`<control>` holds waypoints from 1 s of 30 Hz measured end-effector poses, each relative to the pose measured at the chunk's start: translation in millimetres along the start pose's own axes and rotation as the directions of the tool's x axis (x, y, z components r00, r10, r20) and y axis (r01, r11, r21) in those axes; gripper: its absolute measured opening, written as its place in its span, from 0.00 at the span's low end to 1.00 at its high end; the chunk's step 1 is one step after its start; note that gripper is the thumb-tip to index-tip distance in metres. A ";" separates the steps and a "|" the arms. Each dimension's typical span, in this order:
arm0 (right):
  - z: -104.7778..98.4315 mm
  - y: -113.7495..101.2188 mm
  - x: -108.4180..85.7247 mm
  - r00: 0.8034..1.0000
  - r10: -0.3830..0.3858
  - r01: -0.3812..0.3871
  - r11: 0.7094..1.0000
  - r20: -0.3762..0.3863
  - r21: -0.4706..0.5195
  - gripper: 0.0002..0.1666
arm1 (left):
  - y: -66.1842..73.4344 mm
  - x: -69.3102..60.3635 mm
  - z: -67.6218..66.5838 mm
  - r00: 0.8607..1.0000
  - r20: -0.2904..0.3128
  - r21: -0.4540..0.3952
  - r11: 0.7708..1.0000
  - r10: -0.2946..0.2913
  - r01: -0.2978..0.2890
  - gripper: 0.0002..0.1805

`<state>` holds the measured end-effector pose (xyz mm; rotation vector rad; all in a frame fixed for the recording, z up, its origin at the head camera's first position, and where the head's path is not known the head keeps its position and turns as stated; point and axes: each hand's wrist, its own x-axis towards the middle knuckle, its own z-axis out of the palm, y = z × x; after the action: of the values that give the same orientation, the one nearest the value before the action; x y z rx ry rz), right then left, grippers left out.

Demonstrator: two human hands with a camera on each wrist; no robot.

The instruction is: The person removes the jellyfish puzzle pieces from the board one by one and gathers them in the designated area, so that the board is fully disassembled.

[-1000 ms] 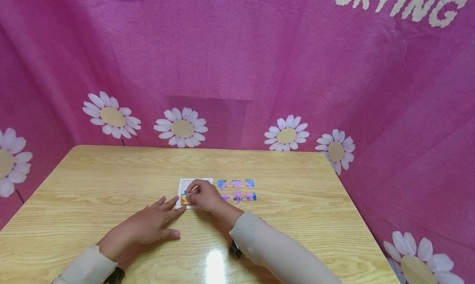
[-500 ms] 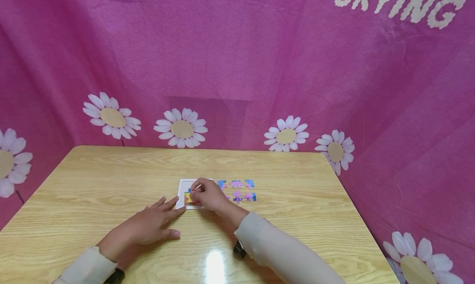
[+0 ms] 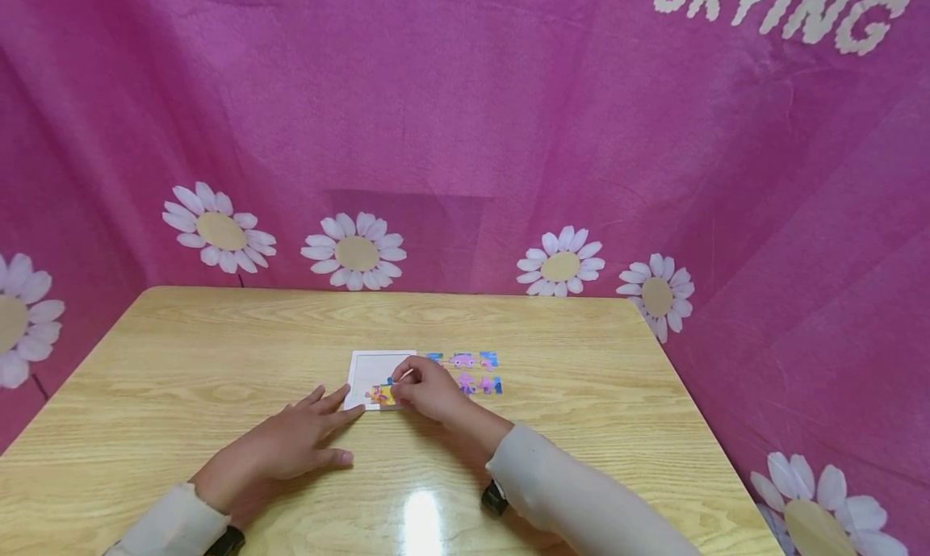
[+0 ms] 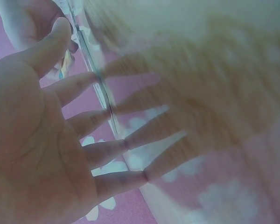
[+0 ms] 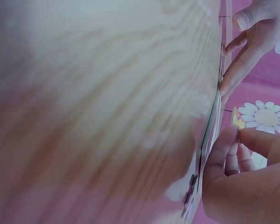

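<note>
My right hand (image 3: 430, 390) pinches a yellow jigsaw puzzle piece (image 3: 383, 394) with a blue tab, between thumb and fingers. It holds this piece over the near side of a small white puzzle tray (image 3: 372, 365). In the right wrist view the yellow piece (image 5: 236, 118) stands up from the fingertips, tilted above the tray. My left hand (image 3: 294, 436) lies spread on the table, its fingertips at the tray's left and near-left edge. The left wrist view shows that palm (image 4: 37, 135) with straight fingers. My right hand covers the tray's right part.
Several loose pink and blue puzzle pieces (image 3: 463, 361) lie in two rows just right of the tray, partly behind my right hand. The wooden table (image 3: 218, 346) reaches back to a pink curtain (image 3: 436, 136) with daisies.
My right hand has moved to the right across the tray with the yellow puzzle piece, which has turned in its grip. The left hand has stayed in place.
</note>
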<state>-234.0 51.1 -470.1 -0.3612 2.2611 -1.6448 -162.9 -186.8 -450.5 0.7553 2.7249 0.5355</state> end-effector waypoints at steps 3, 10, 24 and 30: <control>-6.8 2.0 -5.5 1.000 0.002 -0.002 1.000 0.008 -0.017 0.05 | 0.2 0.0 -0.1 1.000 0.001 -0.004 1.000 -0.006 0.006 0.42; -23.7 8.3 -18.7 0.999 -0.041 0.043 0.997 0.030 -0.066 0.08 | 0.5 0.2 -0.4 1.000 0.009 -0.008 1.000 -0.020 0.020 0.41; -50.7 24.5 -45.3 0.997 -0.063 0.068 0.985 0.037 -0.158 0.08 | -1.0 0.3 2.7 0.999 0.029 -0.028 0.999 -0.036 0.037 0.42; -53.4 26.0 -49.6 0.994 -0.096 0.106 0.972 0.060 -0.212 0.07 | -1.1 0.1 2.1 0.999 0.021 -0.026 0.999 -0.033 0.033 0.41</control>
<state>-210.2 124.6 -474.2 -0.5714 2.4252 -1.4226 -162.7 -187.1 -452.9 0.7041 2.7014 0.5518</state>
